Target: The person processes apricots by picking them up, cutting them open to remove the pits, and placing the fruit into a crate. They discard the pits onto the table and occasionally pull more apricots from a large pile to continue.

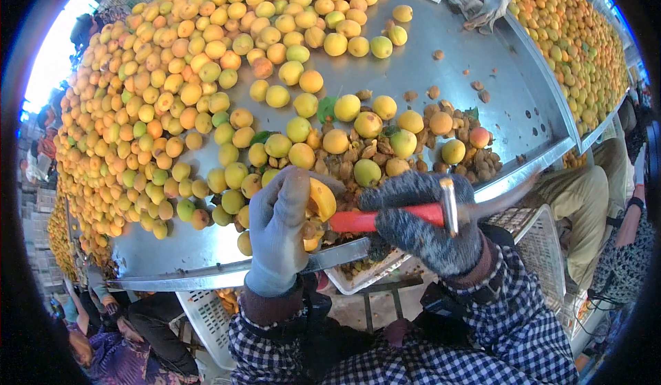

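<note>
My left hand (279,223), in a grey-blue glove, is closed around a cut-open apricot (321,199) whose orange flesh faces right. Another piece of apricot (313,235) shows just below it. My right hand (430,223), in a dark mottled glove, is wrapped round a red-handled knife (354,221). The handle's end points left, close to the apricot; a metal band stands at its other end, and a blurred blade-like part reaches right. Both hands are over the near edge of a metal table (372,75). Right beyond them lie whole apricots (367,172) and brown pits (482,167).
A large heap of apricots (172,96) covers the table's left and far side. Cloth gloves (485,10) lie at the far edge. A raised metal rim (544,154) runs along the right. White crates (206,319) stand below. Other people sit at both sides; a second apricot heap (558,34) is beyond.
</note>
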`<action>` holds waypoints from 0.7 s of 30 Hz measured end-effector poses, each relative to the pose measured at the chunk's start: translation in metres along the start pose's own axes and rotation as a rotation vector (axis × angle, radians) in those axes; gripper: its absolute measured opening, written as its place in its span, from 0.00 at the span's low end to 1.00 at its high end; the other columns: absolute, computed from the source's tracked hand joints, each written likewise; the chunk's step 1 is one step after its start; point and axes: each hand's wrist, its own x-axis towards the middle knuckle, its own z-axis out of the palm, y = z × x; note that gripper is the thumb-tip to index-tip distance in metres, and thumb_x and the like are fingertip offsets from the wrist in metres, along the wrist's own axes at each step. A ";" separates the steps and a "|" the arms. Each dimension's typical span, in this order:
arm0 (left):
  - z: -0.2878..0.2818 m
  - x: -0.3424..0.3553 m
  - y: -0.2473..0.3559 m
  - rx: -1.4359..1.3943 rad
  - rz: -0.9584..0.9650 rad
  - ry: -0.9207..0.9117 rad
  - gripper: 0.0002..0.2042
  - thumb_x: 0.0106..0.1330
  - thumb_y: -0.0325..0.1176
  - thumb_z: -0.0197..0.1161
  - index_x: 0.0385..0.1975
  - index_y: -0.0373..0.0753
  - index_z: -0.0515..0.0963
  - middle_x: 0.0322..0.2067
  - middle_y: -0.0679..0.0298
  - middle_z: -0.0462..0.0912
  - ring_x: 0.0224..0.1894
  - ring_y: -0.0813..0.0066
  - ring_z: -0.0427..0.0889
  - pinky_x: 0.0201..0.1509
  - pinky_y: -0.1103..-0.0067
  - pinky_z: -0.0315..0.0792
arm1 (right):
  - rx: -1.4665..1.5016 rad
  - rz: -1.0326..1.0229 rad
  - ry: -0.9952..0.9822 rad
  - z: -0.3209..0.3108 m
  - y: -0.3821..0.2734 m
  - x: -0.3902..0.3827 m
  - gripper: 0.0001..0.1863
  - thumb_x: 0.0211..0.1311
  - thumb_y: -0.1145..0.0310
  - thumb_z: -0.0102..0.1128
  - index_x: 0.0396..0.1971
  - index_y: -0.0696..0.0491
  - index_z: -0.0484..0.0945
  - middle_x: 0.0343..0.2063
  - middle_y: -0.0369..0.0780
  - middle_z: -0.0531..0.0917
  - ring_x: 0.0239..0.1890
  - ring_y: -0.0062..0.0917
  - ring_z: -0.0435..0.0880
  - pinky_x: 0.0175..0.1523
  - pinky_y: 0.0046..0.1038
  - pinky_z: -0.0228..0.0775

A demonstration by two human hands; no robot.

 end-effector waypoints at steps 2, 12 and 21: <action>-0.005 0.004 0.002 0.005 -0.078 -0.047 0.18 0.67 0.44 0.49 0.29 0.32 0.76 0.20 0.66 0.75 0.21 0.83 0.71 0.24 0.87 0.65 | 0.090 0.143 0.046 0.009 -0.003 0.005 0.11 0.57 0.68 0.57 0.35 0.60 0.76 0.22 0.38 0.80 0.22 0.18 0.79 0.24 0.20 0.70; -0.009 0.018 -0.013 -0.168 -0.230 0.384 0.16 0.65 0.45 0.51 0.33 0.36 0.72 0.23 0.66 0.75 0.23 0.79 0.74 0.26 0.86 0.67 | -0.571 -0.202 0.134 0.044 0.000 -0.003 0.16 0.48 0.63 0.62 0.35 0.56 0.75 0.23 0.44 0.76 0.24 0.40 0.77 0.28 0.37 0.69; -0.013 0.021 -0.021 -0.030 -0.052 0.422 0.18 0.65 0.47 0.52 0.34 0.34 0.71 0.27 0.71 0.69 0.28 0.86 0.64 0.33 0.87 0.60 | -0.693 -0.485 -0.129 0.044 0.033 0.002 0.23 0.45 0.66 0.67 0.41 0.61 0.73 0.32 0.47 0.79 0.32 0.37 0.81 0.35 0.32 0.75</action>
